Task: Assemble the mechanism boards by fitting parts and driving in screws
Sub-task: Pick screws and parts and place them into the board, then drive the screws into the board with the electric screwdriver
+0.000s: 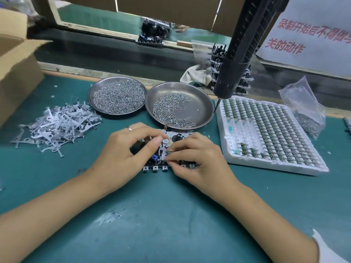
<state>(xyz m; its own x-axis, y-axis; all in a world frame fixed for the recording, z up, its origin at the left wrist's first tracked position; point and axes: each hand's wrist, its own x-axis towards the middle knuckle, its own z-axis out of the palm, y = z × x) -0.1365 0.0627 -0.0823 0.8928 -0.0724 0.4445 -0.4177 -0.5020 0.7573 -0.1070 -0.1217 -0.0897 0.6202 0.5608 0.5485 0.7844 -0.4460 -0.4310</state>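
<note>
Head view: both hands' curled fingers [152, 142] pinch and largely hide the mechanism board [171, 136].

Cardboard box [17, 73] sits far left of the green mat [171, 215]. White cloth [195, 75] bunched at its far edge, printed red-lettered sign [311, 33] up beyond its right corner.

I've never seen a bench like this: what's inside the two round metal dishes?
Both hold small silver screws. The left dish is covered nearly edge to edge, hiding its bottom; the right dish has a thinner heap on its left side, with bare metal showing elsewhere.
</note>
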